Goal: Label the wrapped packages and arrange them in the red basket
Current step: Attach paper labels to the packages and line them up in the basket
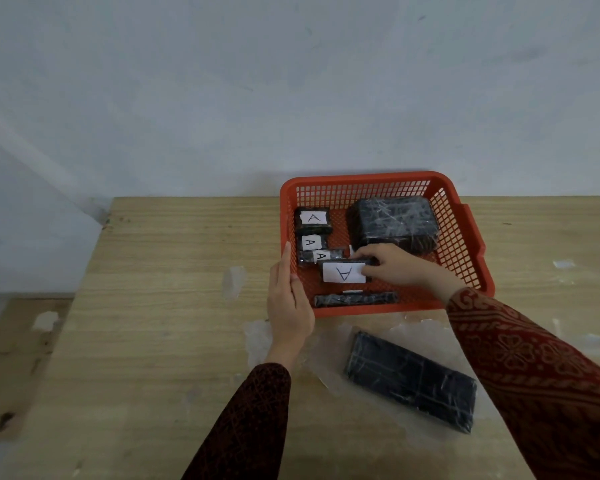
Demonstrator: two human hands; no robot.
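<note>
Red basket [465,237] sat at table's [153,341] far edge, several labelled packages inside.
Right hand [392,265] pinched labelled package [343,271]; left hand [288,299], fingers extended, rested flat against basket's left rim.

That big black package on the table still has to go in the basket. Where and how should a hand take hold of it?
Grip the flat black package across its narrow width, fingers over the two long edges, coming from above. It lies flat and slanted on the table, with both long edges free.
</note>
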